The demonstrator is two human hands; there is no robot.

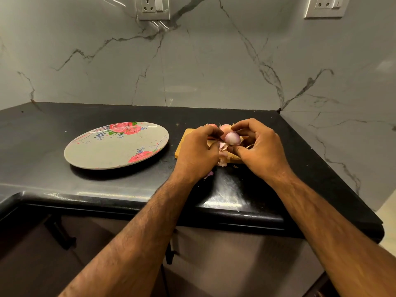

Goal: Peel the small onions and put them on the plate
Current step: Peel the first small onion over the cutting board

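A small pale purple onion (233, 138) is held above a wooden board (182, 144). My right hand (258, 150) pinches it between thumb and fingers. My left hand (198, 152) is curled beside it, its fingertips at the onion's left side where loose skin hangs. Behind the hands, two more small pink onions (225, 127) lie on the board, partly hidden. Peeled skin scraps (222, 156) lie under the hands. A grey floral plate (116, 145) sits to the left with nothing on it.
The black counter (64, 185) ends at a rounded front edge just below my wrists. A marble wall (192, 71) stands behind and to the right. One skin scrap (209, 174) lies on the counter by my left wrist.
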